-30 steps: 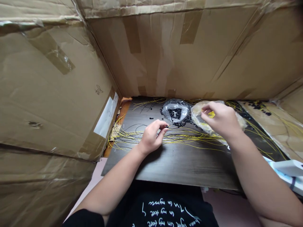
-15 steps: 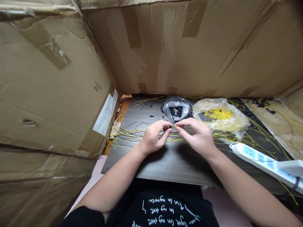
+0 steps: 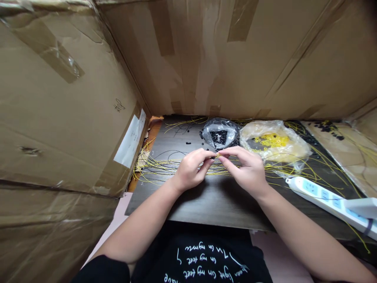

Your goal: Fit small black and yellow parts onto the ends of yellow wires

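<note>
My left hand [image 3: 194, 169] is closed in a pinch on a small black part [image 3: 212, 158], mostly hidden by the thumb and fingertips. Facing it, my right hand [image 3: 246, 165] pinches a small yellow piece [image 3: 218, 155] between thumb and forefinger. The two pieces meet or nearly meet; fingers cover the contact. Beneath both hands runs a loose bundle of thin yellow and black wires [image 3: 161, 167]. Just beyond the fingers stands a clear plastic bag of small black parts [image 3: 219, 135]. To its right lies a clear bag holding yellow rings [image 3: 272, 140].
A white power strip [image 3: 326, 200] with a plug in it lies at the right. Tall cardboard walls [image 3: 191, 59] enclose the left and back of the dark table [image 3: 188, 208]. Black pieces [image 3: 330, 127] are scattered at the far right, and one black part [image 3: 188, 143] lies left of the bag.
My hands stay nearly in place, fingertips shifting slightly. The black part between them shows less, and the yellow piece sits closer to my left fingertips. The whole view has shifted a little.
</note>
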A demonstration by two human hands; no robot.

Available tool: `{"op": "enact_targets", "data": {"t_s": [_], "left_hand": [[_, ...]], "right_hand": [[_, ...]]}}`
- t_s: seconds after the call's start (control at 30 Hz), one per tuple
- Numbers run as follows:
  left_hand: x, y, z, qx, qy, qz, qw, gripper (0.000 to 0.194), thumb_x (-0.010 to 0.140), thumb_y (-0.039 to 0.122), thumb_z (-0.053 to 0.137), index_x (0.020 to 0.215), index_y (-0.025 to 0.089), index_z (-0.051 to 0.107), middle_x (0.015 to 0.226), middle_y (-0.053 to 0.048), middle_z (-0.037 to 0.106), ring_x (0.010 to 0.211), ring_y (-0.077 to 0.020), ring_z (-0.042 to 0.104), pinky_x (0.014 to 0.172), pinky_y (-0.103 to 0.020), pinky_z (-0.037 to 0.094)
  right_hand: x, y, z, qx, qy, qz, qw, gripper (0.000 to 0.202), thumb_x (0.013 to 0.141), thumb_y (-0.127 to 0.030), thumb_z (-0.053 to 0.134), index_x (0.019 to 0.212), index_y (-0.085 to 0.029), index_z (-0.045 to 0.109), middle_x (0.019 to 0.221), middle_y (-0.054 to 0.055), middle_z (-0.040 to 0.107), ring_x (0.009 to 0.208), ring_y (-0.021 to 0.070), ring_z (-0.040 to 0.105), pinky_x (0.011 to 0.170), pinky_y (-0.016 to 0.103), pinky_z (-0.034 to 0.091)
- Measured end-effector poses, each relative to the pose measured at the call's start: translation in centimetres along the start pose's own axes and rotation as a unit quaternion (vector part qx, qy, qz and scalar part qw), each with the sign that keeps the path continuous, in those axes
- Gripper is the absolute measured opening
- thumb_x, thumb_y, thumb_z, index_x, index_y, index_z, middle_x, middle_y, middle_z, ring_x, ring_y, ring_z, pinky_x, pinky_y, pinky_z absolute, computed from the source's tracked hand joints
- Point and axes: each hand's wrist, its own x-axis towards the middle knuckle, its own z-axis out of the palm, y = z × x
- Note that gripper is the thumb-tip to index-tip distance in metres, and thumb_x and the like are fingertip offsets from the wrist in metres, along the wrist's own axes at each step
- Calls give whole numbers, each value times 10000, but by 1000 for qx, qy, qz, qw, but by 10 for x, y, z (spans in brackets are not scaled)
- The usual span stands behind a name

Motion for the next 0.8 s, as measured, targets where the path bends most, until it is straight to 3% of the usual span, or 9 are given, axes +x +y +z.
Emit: {"op": "enact_targets", "data": {"t_s": [0.37, 0.6, 0.8], "left_hand": [[-1, -3, 1, 18, 3, 3, 1000, 156, 927, 187, 582, 1073, 154, 626, 868, -66, 702, 742, -143, 629, 715, -271, 509], [0, -1, 0, 7, 21, -15, 1000, 168, 913, 204, 617, 1069, 164, 668, 906, -62, 744, 791, -137, 690, 752, -254, 547], [1, 0, 1, -25, 48, -23, 998, 139, 885, 213, 662, 1008, 169, 710, 935, -65, 768, 819, -140, 728, 764, -242, 578]], "right_hand": [[-1, 3, 0, 5, -4, -13, 1000, 163, 883, -193, 647, 1017, -232, 732, 955, 41, 733, 875, 173, 681, 792, 337, 562], [-3, 2, 4, 36, -16, 25, 999, 131, 886, -251, 651, 993, -246, 727, 954, 48, 717, 878, 186, 674, 784, 354, 567], [-9, 5, 8, 75, 10, 67, 995, 101, 858, -261, 695, 943, -217, 728, 906, 52, 722, 831, 178, 678, 759, 337, 570]]}}
